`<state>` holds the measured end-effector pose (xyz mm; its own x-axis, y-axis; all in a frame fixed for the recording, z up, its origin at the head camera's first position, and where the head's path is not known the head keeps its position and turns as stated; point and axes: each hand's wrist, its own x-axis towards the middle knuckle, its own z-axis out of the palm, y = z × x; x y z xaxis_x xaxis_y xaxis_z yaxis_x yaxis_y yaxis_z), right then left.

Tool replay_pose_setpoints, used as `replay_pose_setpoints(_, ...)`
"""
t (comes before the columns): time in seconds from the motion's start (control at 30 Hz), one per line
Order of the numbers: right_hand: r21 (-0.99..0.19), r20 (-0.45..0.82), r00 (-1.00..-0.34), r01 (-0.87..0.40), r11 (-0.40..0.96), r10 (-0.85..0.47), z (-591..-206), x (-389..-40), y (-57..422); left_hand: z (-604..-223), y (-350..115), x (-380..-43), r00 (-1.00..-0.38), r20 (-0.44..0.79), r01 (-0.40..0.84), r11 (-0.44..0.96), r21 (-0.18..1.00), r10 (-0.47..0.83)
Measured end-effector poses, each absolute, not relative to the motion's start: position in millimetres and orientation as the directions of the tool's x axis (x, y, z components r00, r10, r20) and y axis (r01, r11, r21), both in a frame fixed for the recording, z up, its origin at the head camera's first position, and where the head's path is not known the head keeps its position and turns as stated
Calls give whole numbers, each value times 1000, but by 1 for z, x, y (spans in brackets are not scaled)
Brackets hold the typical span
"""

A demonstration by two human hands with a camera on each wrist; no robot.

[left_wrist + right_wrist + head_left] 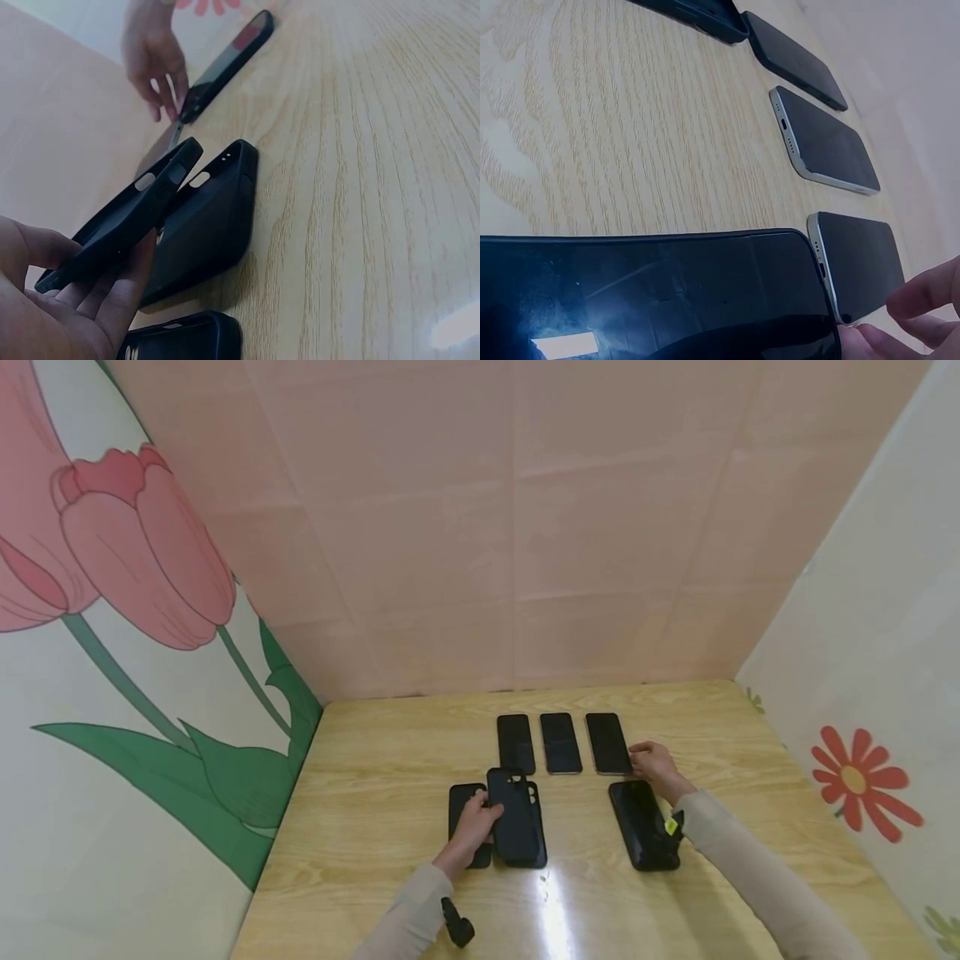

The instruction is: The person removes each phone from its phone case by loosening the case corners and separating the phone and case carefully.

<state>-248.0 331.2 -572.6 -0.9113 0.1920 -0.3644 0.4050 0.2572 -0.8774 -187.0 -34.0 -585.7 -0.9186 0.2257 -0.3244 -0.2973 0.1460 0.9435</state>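
Note:
My left hand (474,825) grips a black phone case (513,820) by its side, tilted, with the hollow inner side visible in the left wrist view. Partly behind it, a second black case (214,217) lies on the table. Another black case (457,810) lies under the left hand. At the right, my right hand (654,766) touches the near right edge of a silver-edged phone (859,262), which lies flat. Its thumb and fingers bend loosely at that corner. Just in front lies a larger glossy black phone (642,827), screen up.
Two more phones lie in the back row, a middle one (561,743) and a left one (516,743). The wooden table (390,752) meets a pink wall (510,543) behind, with a tulip-printed wall at left and a flower-printed one at right.

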Motion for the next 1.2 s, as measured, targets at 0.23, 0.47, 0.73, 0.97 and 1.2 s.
replay_pose_setpoints(0.23,-875,-376,-908,413,252,185,-576,-247,333,-587,-34,-186,-920,-321,-295,144,945,224)
replay_pose_setpoints(0.47,-899,-343,-924,375,226,169,-576,-245,334,-587,-33,-187,-920,-320,-296,133,946,227)
replay_pose_setpoints(0.73,-849,-244,-949,308,430,198,-573,-240,334,-582,-31,-187,-918,-324,-298,141,944,229)
replay_pose_setpoints(0.97,-841,-217,-950,299,451,224,-569,-231,332,-579,-16,-189,-912,-308,-295,90,951,272)
replay_pose_setpoints(1.2,-863,-205,-963,262,431,175,-564,-219,323,-581,-8,-187,-918,-275,-269,61,961,285)
